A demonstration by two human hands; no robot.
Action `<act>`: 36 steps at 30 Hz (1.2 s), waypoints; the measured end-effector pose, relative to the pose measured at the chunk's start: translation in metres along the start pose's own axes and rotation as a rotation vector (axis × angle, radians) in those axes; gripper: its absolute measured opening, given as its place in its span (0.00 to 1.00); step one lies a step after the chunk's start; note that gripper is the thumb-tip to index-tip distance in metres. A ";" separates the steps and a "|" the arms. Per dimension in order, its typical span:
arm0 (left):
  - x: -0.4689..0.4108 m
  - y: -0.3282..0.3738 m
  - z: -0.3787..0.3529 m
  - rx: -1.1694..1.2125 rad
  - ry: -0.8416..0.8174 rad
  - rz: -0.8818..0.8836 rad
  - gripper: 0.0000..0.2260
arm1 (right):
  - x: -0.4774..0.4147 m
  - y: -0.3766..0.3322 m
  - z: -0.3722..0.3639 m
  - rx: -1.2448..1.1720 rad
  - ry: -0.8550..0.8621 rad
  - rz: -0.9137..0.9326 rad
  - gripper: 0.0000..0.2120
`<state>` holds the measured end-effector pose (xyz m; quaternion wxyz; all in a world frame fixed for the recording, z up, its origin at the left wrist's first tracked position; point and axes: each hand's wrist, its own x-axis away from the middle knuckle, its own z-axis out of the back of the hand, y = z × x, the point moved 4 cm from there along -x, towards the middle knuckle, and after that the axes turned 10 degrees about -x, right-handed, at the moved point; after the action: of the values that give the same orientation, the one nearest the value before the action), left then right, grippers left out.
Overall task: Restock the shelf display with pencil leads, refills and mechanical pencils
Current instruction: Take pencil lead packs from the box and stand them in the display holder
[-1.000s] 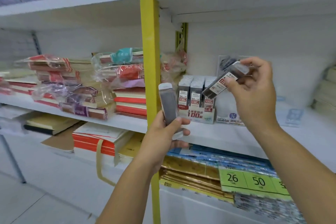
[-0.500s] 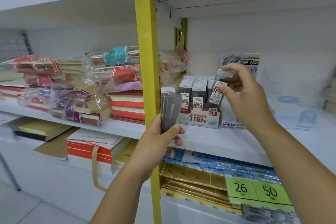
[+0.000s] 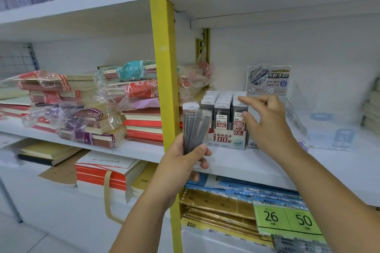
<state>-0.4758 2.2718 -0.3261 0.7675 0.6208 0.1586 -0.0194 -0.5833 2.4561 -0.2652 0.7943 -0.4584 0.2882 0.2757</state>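
Your left hand (image 3: 181,162) clasped round a fan of slim grey plastic lead cases (image 3: 195,127), your right hand (image 3: 265,127) loosely spread, empty, fingertips at the boxy card display (image 3: 225,121) packed with upright cases, smooth white shelf (image 3: 339,162) bare to its right, yellow post (image 3: 164,80) close left.

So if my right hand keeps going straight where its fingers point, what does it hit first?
Probably the right-hand row of grey lead cases in the white display box; the right hand is open, fingertips about touching them.
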 end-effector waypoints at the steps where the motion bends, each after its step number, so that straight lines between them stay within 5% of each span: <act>1: 0.000 0.001 -0.001 0.004 -0.004 -0.001 0.08 | 0.002 -0.002 0.001 0.006 -0.001 0.003 0.18; 5: 0.002 0.007 -0.010 0.008 -0.029 -0.018 0.09 | 0.009 -0.030 0.016 -0.070 0.046 0.110 0.15; 10: 0.004 0.018 -0.024 0.005 -0.089 -0.080 0.10 | 0.024 -0.051 -0.001 -0.516 -0.362 -0.098 0.09; 14: 0.005 0.022 -0.028 0.070 -0.118 -0.087 0.06 | 0.021 -0.047 0.008 -0.703 -0.323 -0.154 0.11; 17: 0.006 0.021 -0.026 0.083 -0.136 -0.066 0.13 | 0.019 -0.040 0.016 -0.813 -0.339 -0.162 0.10; 21: 0.004 0.015 -0.022 0.080 -0.120 -0.036 0.18 | 0.023 -0.036 0.014 -0.789 -0.382 -0.188 0.15; 24: 0.000 0.008 -0.018 0.216 -0.064 -0.016 0.20 | 0.022 -0.031 0.016 -0.740 -0.346 -0.185 0.06; 26: -0.003 0.007 -0.014 0.296 -0.023 -0.016 0.21 | 0.022 -0.028 0.017 -0.660 -0.371 -0.187 0.14; 33: -0.004 0.013 -0.007 0.122 0.072 -0.067 0.10 | 0.025 -0.031 0.022 -0.344 -0.517 -0.127 0.09; 36: -0.004 0.018 -0.008 0.046 0.082 -0.097 0.08 | 0.031 -0.040 0.015 -0.296 -0.618 -0.099 0.15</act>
<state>-0.4774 2.2832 -0.3097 0.7442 0.6300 0.2192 -0.0346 -0.5307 2.4573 -0.2585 0.7814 -0.4768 -0.0316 0.4013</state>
